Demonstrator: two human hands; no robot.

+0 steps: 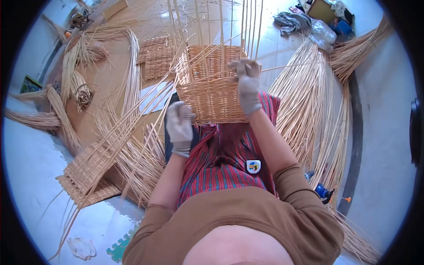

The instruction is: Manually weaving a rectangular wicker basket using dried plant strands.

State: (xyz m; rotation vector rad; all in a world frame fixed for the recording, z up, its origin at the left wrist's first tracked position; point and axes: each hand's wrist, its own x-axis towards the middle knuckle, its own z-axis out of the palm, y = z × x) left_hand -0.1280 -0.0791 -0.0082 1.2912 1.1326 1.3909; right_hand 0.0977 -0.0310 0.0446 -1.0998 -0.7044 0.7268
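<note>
A half-woven wicker basket (215,100) rests over my lap, with long upright stakes (221,22) rising from its far side. My left hand (180,125), in a pale work glove, is closed at the basket's near left corner. Also gloved, my right hand (248,84) is at the basket's right rim, its fingers bent and pinched together. A thin wicker strand (282,68) runs out to the right from those fingers; the exact grip is partly hidden by the glove.
Bundles of long wicker rods (298,95) lie to the right, more rods (134,161) to the left. Woven panels (157,57) sit far left of the basket, with another woven piece (90,170) near left. Cloth and plastic bags (322,33) are piled at far right. A blue tool (323,192) lies near right.
</note>
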